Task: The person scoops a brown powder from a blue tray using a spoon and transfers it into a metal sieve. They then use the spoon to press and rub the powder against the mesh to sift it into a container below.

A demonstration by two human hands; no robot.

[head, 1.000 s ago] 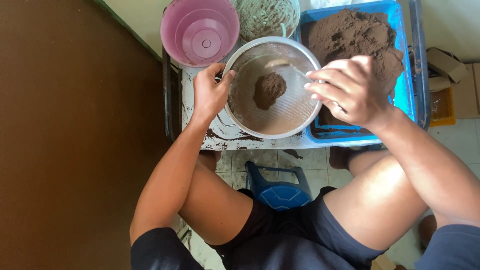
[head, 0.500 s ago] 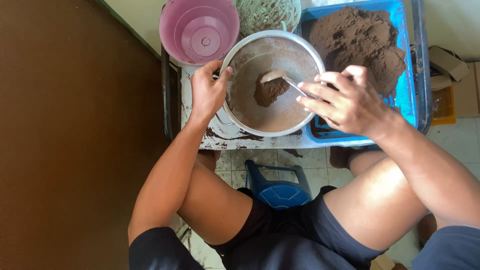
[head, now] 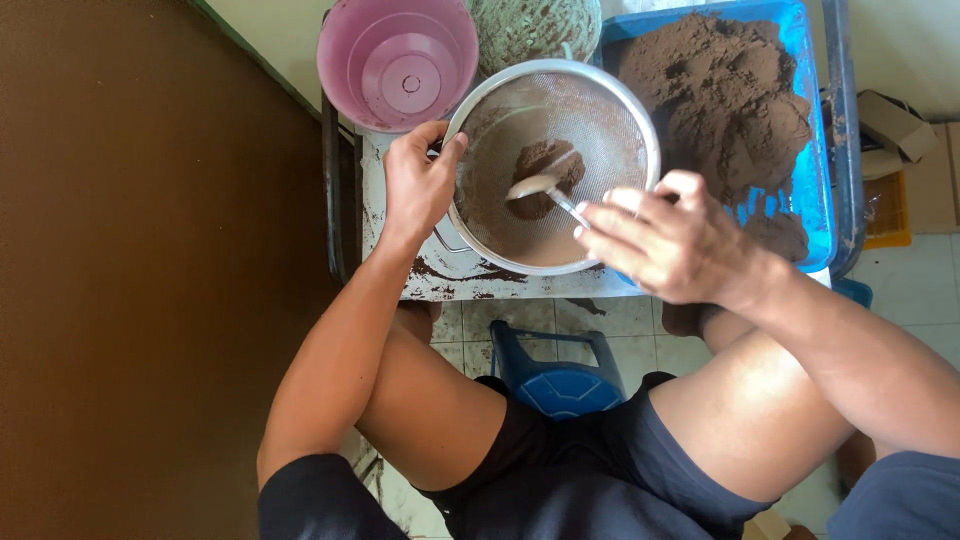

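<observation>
A small lump (head: 545, 178) of brown powder sits in the middle of my sieve (head: 552, 165), which rests over a bowl on the desk (head: 400, 260). My right hand (head: 665, 240) is clenched round a spoon (head: 545, 192), its tip pressing into the lump. My left hand (head: 420, 185) grips the sieve's rim and steadies it. Most of this load looks sifted through, though the mesh hides what lies below, so I can't be sure how much. The lump is left to work. To my right, a blue tray (head: 815, 150) holds a big heap (head: 720, 100) of powder. A pink bucket (head: 400, 60) stands empty beyond my left hand.
</observation>
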